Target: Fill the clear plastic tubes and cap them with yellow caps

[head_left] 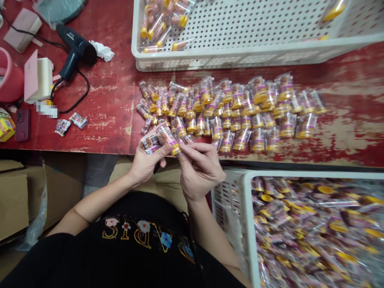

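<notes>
My left hand [146, 162] is closed on a small clear tube with a yellow cap [168, 139] and on a printed label sleeve [150, 143] beside it, just off the table's front edge. My right hand [199, 168] pinches at the tube's yellow capped end, fingers pressed together. Right behind both hands, several more yellow-capped tubes [228, 112] lie in a spread on the worn red table [114, 100].
A white perforated crate [228, 60] at the back holds a few tubes. A second white crate [240, 200] at my lower right is full of tubes. A black heat gun [75, 52] with cord, loose sleeves [70, 124], boxes and a phone [22, 125] lie left.
</notes>
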`<state>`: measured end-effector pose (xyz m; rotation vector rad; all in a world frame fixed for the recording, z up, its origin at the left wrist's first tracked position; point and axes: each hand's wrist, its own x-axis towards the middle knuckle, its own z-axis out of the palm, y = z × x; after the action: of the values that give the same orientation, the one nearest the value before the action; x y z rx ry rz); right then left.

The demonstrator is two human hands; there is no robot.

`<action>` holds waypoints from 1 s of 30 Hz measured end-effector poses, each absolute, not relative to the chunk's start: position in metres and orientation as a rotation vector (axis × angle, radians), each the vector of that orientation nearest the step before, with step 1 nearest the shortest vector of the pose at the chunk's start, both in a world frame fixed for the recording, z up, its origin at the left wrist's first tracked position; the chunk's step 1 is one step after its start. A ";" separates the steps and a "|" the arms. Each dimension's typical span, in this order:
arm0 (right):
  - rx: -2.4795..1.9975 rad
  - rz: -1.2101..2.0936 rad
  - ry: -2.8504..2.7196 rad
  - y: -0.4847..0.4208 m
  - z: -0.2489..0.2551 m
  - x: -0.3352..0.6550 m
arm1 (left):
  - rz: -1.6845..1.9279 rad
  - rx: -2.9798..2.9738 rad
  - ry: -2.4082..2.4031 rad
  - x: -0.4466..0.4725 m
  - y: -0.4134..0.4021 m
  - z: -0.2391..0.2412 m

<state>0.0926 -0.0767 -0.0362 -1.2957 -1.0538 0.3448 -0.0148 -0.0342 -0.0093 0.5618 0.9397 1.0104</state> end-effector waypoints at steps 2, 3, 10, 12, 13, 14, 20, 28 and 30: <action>-1.331 0.355 -1.061 -0.075 -0.042 0.092 | 1.004 0.537 0.953 -0.014 -0.031 -0.014; -1.346 0.361 -1.055 -0.072 -0.045 0.092 | 1.001 0.521 0.958 -0.014 -0.029 -0.017; -1.387 0.120 -1.098 -0.007 -0.062 0.121 | 0.974 0.354 0.979 -0.022 -0.009 -0.033; -1.400 0.074 -1.181 0.019 -0.065 0.129 | 0.985 0.312 0.994 -0.027 -0.005 -0.035; -1.407 0.056 -1.230 0.030 -0.066 0.130 | 0.990 0.296 1.002 -0.029 -0.003 -0.036; -1.415 0.039 -1.287 0.039 -0.068 0.129 | 0.998 0.283 1.008 -0.032 -0.002 -0.036; -1.508 -0.002 -1.710 0.046 -0.066 0.107 | 1.046 0.234 1.015 -0.047 0.008 -0.039; -1.781 0.163 -1.720 0.229 -0.032 0.157 | 1.114 0.196 0.991 -0.063 0.023 -0.044; -1.836 0.249 -1.712 0.296 -0.027 0.158 | 1.133 0.182 0.981 -0.064 0.026 -0.038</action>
<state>0.1576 0.2959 -0.0272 -1.8360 -1.7122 0.2492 -0.0635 0.0264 -0.0381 0.1815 0.9809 1.1329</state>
